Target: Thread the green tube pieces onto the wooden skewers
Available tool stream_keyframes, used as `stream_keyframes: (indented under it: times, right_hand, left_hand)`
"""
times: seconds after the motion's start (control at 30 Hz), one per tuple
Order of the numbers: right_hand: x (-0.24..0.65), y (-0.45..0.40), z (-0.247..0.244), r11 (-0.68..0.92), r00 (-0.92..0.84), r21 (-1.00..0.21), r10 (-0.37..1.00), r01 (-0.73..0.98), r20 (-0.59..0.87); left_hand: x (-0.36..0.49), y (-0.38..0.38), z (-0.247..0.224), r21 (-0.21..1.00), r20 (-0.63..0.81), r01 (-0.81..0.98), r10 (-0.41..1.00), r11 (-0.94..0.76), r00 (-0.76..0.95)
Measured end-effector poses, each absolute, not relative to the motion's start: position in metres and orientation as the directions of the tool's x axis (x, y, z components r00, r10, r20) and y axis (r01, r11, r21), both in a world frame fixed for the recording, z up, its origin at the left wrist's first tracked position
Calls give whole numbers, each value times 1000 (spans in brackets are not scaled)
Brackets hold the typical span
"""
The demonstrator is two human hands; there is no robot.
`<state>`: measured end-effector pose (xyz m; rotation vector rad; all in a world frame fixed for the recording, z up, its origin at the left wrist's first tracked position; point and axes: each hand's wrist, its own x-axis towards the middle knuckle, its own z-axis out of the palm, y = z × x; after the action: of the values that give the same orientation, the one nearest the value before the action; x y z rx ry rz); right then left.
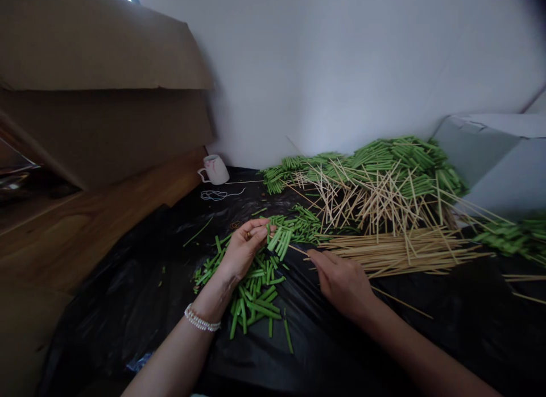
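My right hand (343, 280) is closed on the near end of a thin wooden skewer (298, 249). Several short green bean pieces (280, 242) sit side by side on the skewer's other end. At that end my left hand (245, 249), with a ring and a beaded bracelet, pinches a green bean piece (268, 232). Loose cut green beans (256, 303) lie in a heap under and in front of my left hand. Just beyond my right hand is a pile of bare skewers (401, 252).
Filled skewers of green beans (396, 158) are stacked along the wall, sticks pointing toward me. A white mug (216, 169) and a tangle of string (215, 195) are at the back left. Cardboard boxes (102, 44) stand left, a pale box (482, 152) right. Black plastic sheeting (324, 346) covers the surface.
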<state>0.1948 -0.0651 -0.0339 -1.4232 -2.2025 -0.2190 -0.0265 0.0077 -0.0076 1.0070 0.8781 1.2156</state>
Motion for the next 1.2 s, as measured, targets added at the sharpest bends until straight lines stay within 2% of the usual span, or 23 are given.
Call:
stream_keyframes:
  times: [0.2,0.57,1.0,1.2]
  right_hand:
    - [195,-65,-34,439,-320,-142,807,887,495]
    - [194,-66,-33,445,-325,-188,831,876,452]
    - [194,-67,-37,455,-326,-192,821,870,468]
    - [194,-67,-35,443,-328,-197,840,875,432]
  left_hand:
    - [-27,9,-10,946,6,-323,991,39,137]
    - [-28,10,-12,981,36,-191,991,-12,127]
    - [-27,10,-11,976,27,-220,995,-6,92]
    - [-26,8,-9,978,11,-207,996,7,86]
